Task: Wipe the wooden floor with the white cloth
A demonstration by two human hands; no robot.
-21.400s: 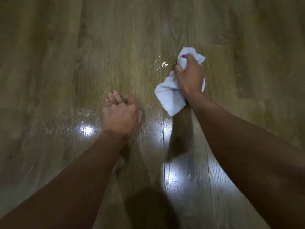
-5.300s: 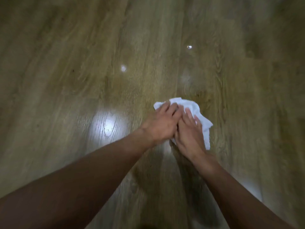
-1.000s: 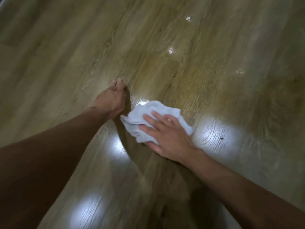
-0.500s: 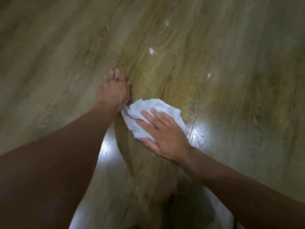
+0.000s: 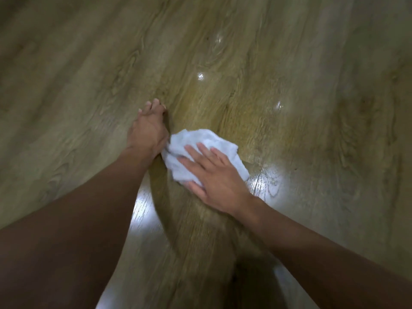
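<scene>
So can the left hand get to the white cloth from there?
Probably yes. The left hand rests on the floor right beside the white cloth, with nothing between them. The right hand lies flat on the cloth but leaves that edge bare.

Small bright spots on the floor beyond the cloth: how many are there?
3, all beyond the white cloth: the far spot, the middle spot closer in, the near spot off to the right. Droplets or glints, I cannot tell; the cloth may hide more.

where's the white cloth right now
In the head view, the white cloth lies on the wooden floor near centre, under the right hand, with the left hand at its left edge.
</scene>
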